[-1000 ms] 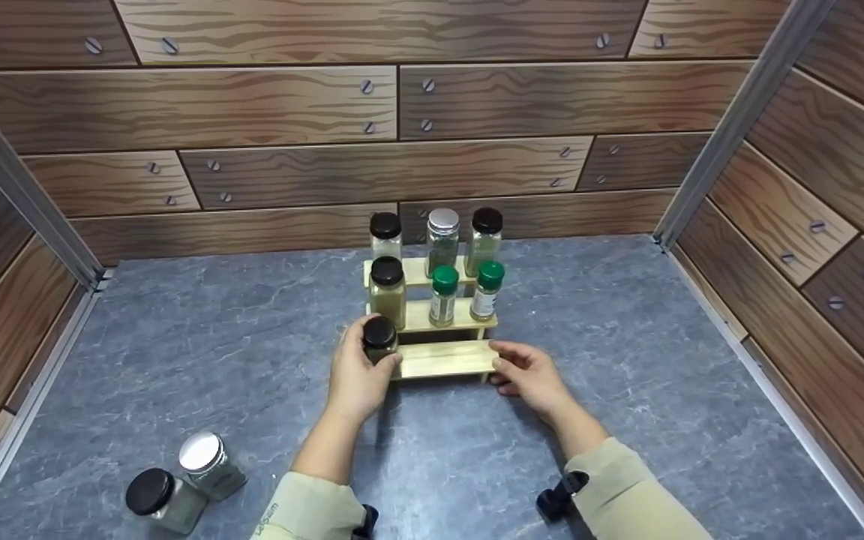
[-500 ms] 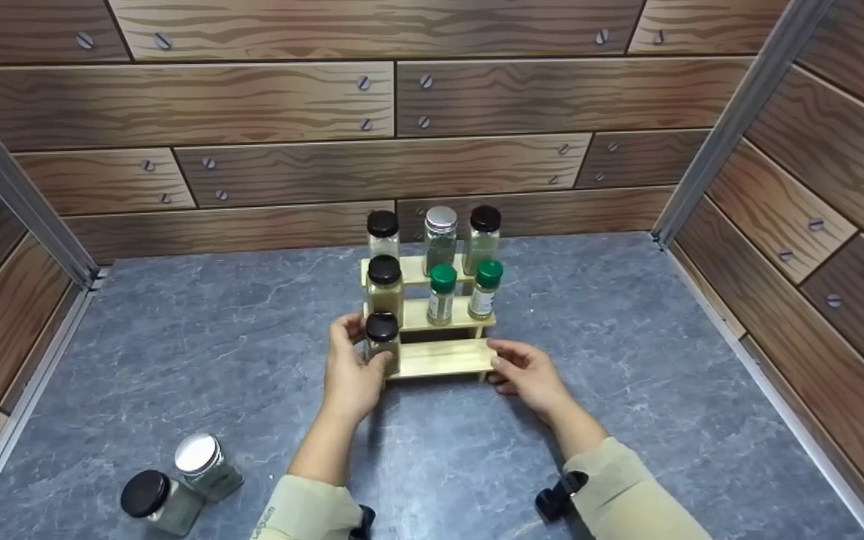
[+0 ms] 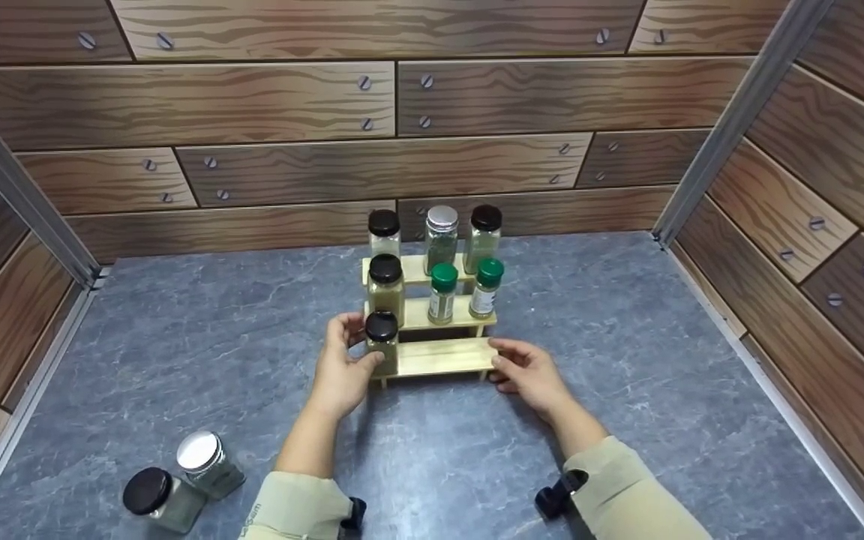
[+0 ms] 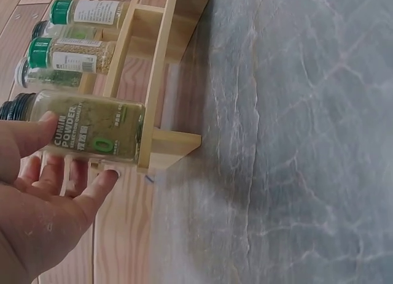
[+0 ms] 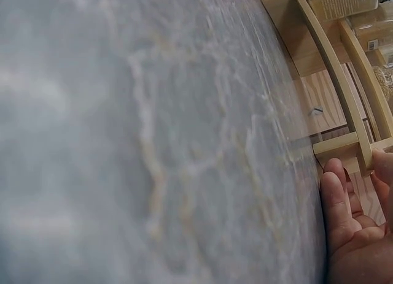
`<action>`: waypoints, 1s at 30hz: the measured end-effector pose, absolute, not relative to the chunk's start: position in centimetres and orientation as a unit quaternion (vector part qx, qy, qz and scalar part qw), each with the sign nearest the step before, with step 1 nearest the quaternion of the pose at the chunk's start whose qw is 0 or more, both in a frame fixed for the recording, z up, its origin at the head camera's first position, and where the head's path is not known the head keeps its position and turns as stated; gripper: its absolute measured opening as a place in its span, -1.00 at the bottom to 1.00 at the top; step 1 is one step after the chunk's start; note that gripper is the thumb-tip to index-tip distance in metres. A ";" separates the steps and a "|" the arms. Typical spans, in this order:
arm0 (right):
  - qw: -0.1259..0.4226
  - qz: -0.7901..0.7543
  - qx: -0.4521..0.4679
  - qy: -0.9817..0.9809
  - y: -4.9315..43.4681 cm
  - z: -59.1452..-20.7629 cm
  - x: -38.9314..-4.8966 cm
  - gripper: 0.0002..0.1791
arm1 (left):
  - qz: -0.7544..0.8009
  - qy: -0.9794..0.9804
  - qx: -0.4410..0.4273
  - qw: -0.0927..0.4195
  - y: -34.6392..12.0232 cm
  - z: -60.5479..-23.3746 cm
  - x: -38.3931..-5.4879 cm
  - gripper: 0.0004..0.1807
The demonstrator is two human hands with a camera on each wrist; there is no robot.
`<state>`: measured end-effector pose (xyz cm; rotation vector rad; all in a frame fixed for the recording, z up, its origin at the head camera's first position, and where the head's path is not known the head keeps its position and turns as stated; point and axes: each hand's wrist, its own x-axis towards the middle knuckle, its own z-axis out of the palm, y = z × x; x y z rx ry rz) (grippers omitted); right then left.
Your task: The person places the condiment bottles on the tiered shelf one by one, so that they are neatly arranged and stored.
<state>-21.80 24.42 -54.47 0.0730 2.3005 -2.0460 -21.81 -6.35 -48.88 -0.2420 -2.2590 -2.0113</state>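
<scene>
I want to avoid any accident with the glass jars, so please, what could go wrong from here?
The cumin powder jar stands near the left end of the lowest shelf, with the left hand beside it; a sideways nudge might tip it off.

The right hand holds that shelf's other end, so a sudden pull could shake the green-capped jars above.

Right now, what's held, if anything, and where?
The right hand pinches the lowest rack shelf by its right end. The left hand curves around the cumin powder jar; whether it grips cannot be told.
</scene>
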 end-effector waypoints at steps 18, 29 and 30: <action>0.031 -0.665 0.027 0.745 24.3 -54.2 -21.8 -0.54 | -0.707 -0.703 -0.038 0.067 -5.8 -49.2 -21.7 -0.36; 0.035 -0.667 0.022 0.744 24.4 -54.4 -21.7 -0.53 | -0.714 -0.696 -0.015 0.070 -5.7 -49.5 -21.6 -0.38; 0.036 -0.668 0.020 0.743 24.5 -54.4 -21.7 -0.53 | -0.713 -0.697 -0.017 0.070 -5.7 -49.5 -21.6 -0.38</action>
